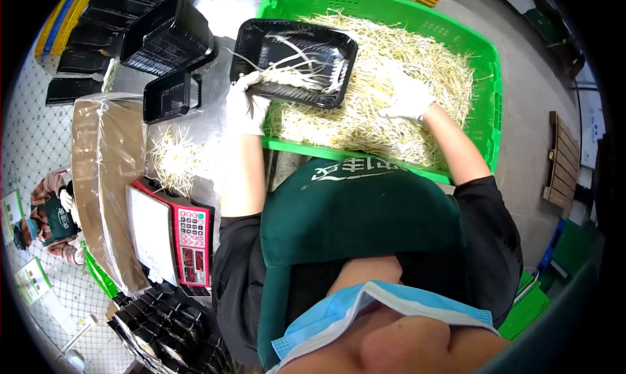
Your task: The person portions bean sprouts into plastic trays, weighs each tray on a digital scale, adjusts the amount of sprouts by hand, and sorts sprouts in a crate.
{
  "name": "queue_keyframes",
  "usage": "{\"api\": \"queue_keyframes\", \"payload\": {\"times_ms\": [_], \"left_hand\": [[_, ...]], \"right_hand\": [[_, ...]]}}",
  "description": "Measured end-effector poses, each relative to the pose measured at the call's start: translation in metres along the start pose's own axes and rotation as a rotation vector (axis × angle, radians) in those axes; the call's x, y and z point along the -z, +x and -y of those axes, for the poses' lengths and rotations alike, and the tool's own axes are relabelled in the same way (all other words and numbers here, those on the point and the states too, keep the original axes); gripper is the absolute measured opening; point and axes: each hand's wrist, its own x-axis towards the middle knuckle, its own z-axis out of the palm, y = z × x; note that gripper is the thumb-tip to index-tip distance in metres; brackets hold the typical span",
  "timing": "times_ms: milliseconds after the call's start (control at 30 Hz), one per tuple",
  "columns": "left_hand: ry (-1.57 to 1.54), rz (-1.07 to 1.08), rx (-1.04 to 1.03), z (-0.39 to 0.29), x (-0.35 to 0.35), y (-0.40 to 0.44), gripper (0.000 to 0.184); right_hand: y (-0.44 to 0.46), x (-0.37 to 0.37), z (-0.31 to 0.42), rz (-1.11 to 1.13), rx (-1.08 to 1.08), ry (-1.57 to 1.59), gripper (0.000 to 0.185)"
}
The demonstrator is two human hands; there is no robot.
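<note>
My left hand (pixel 249 107), in a white glove, grips the near left corner of a black plastic tray (pixel 297 38). Some bean sprouts lie in the tray, mostly along its near side, and a few strands stick out. The tray is tilted over the left part of a green crate (pixel 486 81) heaped with bean sprouts (pixel 372 123). On the right side of the heap is my right hand (pixel 407 97), also gloved in white. Its thumb stands apart from the other fingers, whose tips blend into the pale sprouts.
Stacked black trays (pixel 166 35) and a smaller tray stack (pixel 169 97) stand on the metal table left of the crate. Loose sprouts (pixel 176 159) lie near a red scale (pixel 192 244) and a plastic-covered box (pixel 107 191). Another person (pixel 55 211) works at far left. A wooden pallet (pixel 562 159) is at right.
</note>
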Motion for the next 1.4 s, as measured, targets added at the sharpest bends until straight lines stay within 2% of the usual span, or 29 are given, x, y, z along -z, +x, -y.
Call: {"api": "queue_keyframes", "payload": {"times_ms": [100,133,167,200,233,267,333,400,433,467,533,567,600,700,733,833,867,900,933,967,1000,1067,1100,1133,1200,1233,1267,1367,1400], "left_hand": [[0.232,-0.019,-0.164,-0.004,-0.032,-0.023,0.025],[0.425,-0.074,-0.147,-0.003,-0.048,-0.026,0.044],[0.553,0.008,-0.163,0.001,-0.064,-0.034,0.053],[0.865,0.084,-0.336,0.015,-0.087,-0.043,0.061],[1.161,0.108,-0.543,0.029,-0.110,-0.051,0.068],[1.635,0.111,-0.914,0.045,-0.116,-0.050,0.074],[1.595,0.235,-0.759,0.063,-0.132,-0.068,0.077],[1.329,0.235,-0.535,0.078,-0.122,-0.069,0.081],[1.127,0.134,-0.453,0.075,-0.138,-0.084,0.084],[0.785,0.079,-0.444,0.091,-0.121,-0.073,0.086],[0.397,-0.086,-0.383,0.079,-0.114,-0.086,0.086],[0.148,-0.185,-0.395,0.068,-0.113,-0.095,0.075],[0.062,-0.138,-0.436,0.053,-0.103,-0.104,0.063],[0.055,-0.246,-0.597,0.014,-0.059,-0.132,0.055],[0.050,-0.276,-0.634,0.000,-0.045,-0.145,0.055],[-0.084,-0.306,-0.870,-0.047,-0.004,-0.188,0.079],[-0.101,-0.406,-0.922,-0.062,0.015,-0.204,0.080],[-0.143,-0.443,-1.037,-0.079,0.028,-0.219,0.077],[-0.183,-0.476,-1.150,-0.097,0.042,-0.233,0.074],[-0.095,-0.525,-1.242,-0.111,0.086,-0.238,0.063],[-0.205,-0.449,-1.211,-0.128,0.115,-0.253,0.053],[-0.200,-0.474,-1.011,-0.156,0.149,-0.292,0.051],[-0.123,-0.634,-0.964,-0.164,0.142,-0.310,0.050],[0.002,-0.670,-0.897,-0.171,0.146,-0.326,0.046],[0.587,-0.962,-0.805,-0.179,0.168,-0.351,0.047],[0.640,-0.938,-0.952,-0.181,0.179,-0.354,0.050],[0.638,-0.839,-0.944,-0.195,0.170,-0.363,0.051],[0.775,-0.808,-1.037,-0.229,0.230,-0.351,0.058],[1.223,-1.006,-0.894,-0.244,0.180,-0.349,0.052]], "right_hand": [[-0.021,0.019,-0.024,-0.215,0.299,0.261,0.100],[-0.025,0.026,-0.028,-0.288,0.361,0.336,0.100],[-0.022,0.031,-0.033,-0.433,0.571,0.237,0.098],[-0.025,0.044,-0.025,-0.427,0.583,0.231,0.098],[-0.029,0.065,-0.006,-0.403,0.583,-0.002,0.104],[-0.023,0.071,0.005,-0.413,0.541,-0.196,0.103],[-0.005,0.078,0.019,-0.419,0.530,-0.399,0.101],[0.019,0.081,0.034,-0.516,0.590,-0.503,0.086],[0.027,0.076,0.050,-0.670,0.613,-0.527,0.052],[0.035,0.070,0.067,-0.735,0.638,-0.505,0.052],[0.055,0.058,0.105,-0.773,0.793,-0.281,0.060],[0.060,0.058,0.128,-0.673,0.861,-0.117,0.068],[0.067,0.051,0.149,-0.579,0.906,-0.047,0.070],[0.071,0.034,0.222,-0.520,1.172,0.135,0.078],[0.071,0.028,0.248,-0.415,1.195,0.086,0.084],[0.063,0.007,0.341,-0.217,1.274,0.034,0.092],[0.059,-0.003,0.375,-0.127,1.283,0.032,0.093],[0.067,-0.027,0.411,-0.022,1.406,0.247,0.091],[0.048,-0.029,0.449,-0.011,1.348,0.117,0.084],[0.044,-0.045,0.482,-0.141,1.430,0.053,0.079],[0.039,-0.060,0.513,-0.280,1.504,-0.003,0.076],[0.021,-0.077,0.559,-0.182,1.456,-0.113,0.071],[0.029,-0.099,0.576,-0.134,1.550,-0.080,0.068],[0.033,-0.115,0.590,-0.086,1.636,-0.047,0.066],[0.019,-0.115,0.599,0.014,1.574,-0.313,0.060],[0.010,-0.108,0.603,0.063,1.533,-0.384,0.061],[0.005,-0.104,0.605,0.114,1.487,-0.455,0.061],[0.002,-0.100,0.607,0.098,1.449,-0.456,0.062],[0.004,-0.100,0.608,0.084,1.441,-0.454,0.062]]}}
